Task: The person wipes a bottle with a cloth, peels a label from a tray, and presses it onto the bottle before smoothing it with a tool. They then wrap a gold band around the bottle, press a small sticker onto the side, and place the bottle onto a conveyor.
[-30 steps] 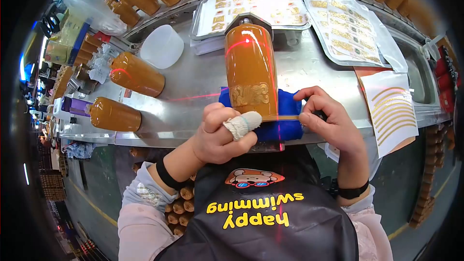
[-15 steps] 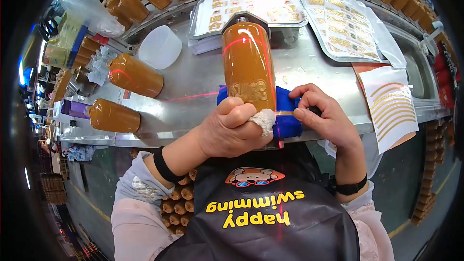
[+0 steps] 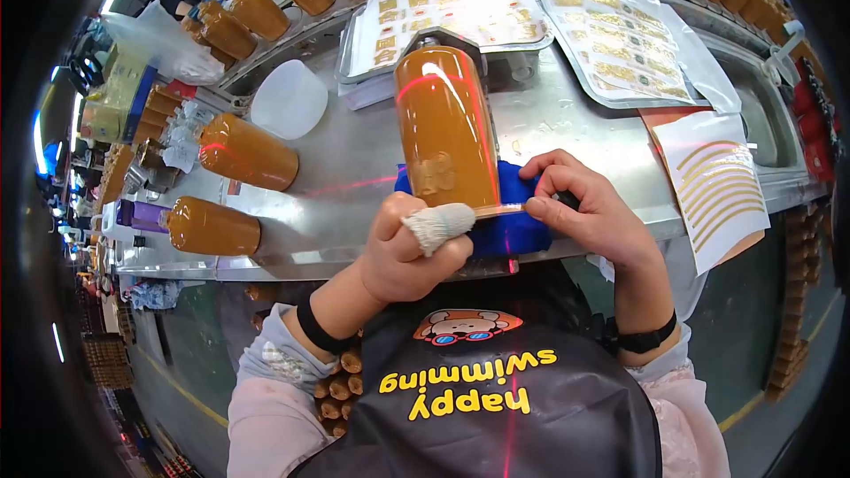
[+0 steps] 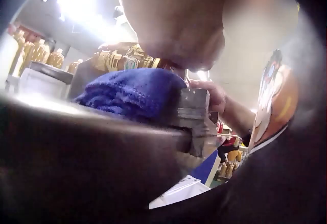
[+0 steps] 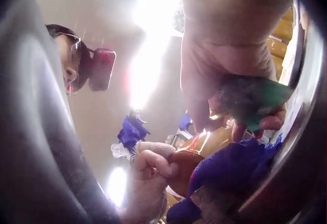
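Base toward six o'clock, the bottle [image 3: 443, 124] lies over a blue cloth [image 3: 522, 237] at the edge of the surface [image 3: 354, 155]. The right hand [image 3: 591, 212], at its four o'clock, pinches the free end of a thin gold strip [image 3: 506, 209] between thumb and finger. At its seven o'clock, the left hand [image 3: 407, 257] has its fingers curled at the base, a finger in a cloth cover [image 3: 440, 227] bearing on the strip.

To do this well, I'd keep the strip taut and level with the base rim, pressing outward little by little (too hard a pull might stretch it).

The strip under the covered finger and the bottle's underside are hidden. A dark green thing [image 5: 253, 101] in the right hand can't be identified, and blur swallows much of the left wrist view.
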A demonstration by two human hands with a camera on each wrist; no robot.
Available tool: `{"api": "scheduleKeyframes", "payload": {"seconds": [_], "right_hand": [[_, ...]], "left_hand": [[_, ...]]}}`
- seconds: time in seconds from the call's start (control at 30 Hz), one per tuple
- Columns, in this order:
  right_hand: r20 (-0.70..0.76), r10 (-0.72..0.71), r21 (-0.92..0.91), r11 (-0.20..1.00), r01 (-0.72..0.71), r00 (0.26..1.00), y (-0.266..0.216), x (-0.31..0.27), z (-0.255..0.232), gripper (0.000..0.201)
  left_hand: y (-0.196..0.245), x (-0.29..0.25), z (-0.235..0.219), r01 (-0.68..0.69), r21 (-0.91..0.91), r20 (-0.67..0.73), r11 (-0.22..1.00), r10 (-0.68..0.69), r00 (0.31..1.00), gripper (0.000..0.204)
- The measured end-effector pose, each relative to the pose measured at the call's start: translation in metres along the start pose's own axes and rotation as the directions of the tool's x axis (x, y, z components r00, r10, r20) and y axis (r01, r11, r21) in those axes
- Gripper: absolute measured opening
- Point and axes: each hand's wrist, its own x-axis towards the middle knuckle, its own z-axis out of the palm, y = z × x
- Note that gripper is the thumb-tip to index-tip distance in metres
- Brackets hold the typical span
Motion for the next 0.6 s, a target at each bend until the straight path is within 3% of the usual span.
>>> {"api": "scheduleKeyframes", "payload": {"seconds": [0.27,0.47,0.6], "right_hand": [[-0.024,-0.002,-0.036,0.999,0.001,1.0,0.0,0.003,0.002,0.024],[-0.033,-0.022,-0.059,0.998,0.02,0.999,0.0,0.002,0.002,0.023],[-0.027,0.012,-0.063,0.998,-0.014,1.0,0.001,0.004,0.003,0.023]], "left_hand": [[-0.003,0.012,0.002,-0.11,0.036,0.056,0.993,0.108,0.993,0.027],[0.0,-0.008,0.002,0.0,-0.014,0.02,1.0,0.0,1.0,0.029],[-0.002,0.007,0.0,-0.074,-0.015,0.052,0.997,0.075,0.996,0.026]]}}
